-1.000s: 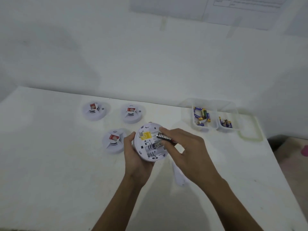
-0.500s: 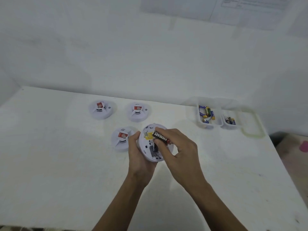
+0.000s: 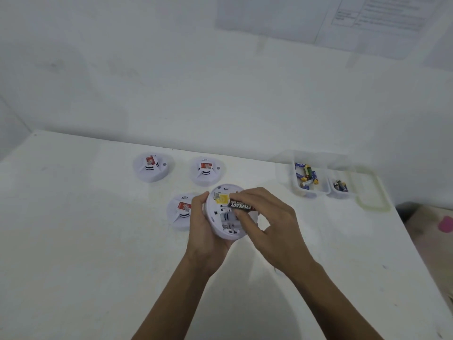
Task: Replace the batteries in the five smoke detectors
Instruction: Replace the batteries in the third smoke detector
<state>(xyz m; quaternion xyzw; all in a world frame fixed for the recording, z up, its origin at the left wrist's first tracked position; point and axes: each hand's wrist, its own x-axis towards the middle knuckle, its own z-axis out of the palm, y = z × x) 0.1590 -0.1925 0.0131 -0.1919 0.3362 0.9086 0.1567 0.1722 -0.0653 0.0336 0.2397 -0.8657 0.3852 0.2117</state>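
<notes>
The left hand (image 3: 204, 233) cups a round white plastic smoke detector (image 3: 221, 228) above the white table (image 3: 73, 241), its open battery bay facing up. The right hand (image 3: 274, 224) pinches a black cylindrical battery (image 3: 241, 206) across the bay's top edge. Three more white detectors (image 3: 205, 170) sit from 9 to 11 o'clock, and a clear plastic battery tray (image 3: 318, 191) sits at 2 o'clock.

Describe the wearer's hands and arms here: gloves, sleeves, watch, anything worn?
Nothing worn that shows. The left hand and the right hand are bare, with no gloves and no visible ring. The left forearm and the right forearm are uncovered down to the frame's bottom edge. There is no sleeve, watch, band, marker or cable in view.
</notes>
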